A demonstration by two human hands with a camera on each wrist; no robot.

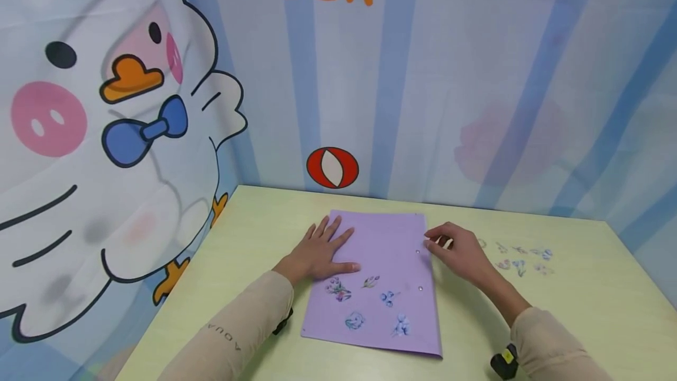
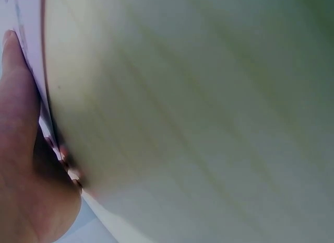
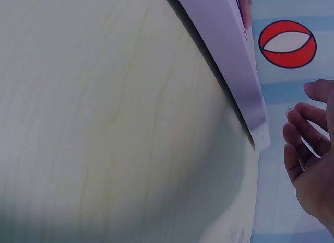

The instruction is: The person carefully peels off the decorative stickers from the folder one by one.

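Purple folder [image 1: 383,243], sleeve lettering [image 1: 215,328] perhaps "AQUA"

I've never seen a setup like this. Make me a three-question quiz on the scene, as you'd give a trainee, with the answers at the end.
1. How many flower pictures show on the purple folder? A) two B) five C) nine

2. True or false: every flower picture in view is on the purple folder.

3. Which of the person's hands rests spread out on the purple folder?

Key:
1. B, five.
2. False; others lie on the table, to the right of the folder.
3. The left hand.
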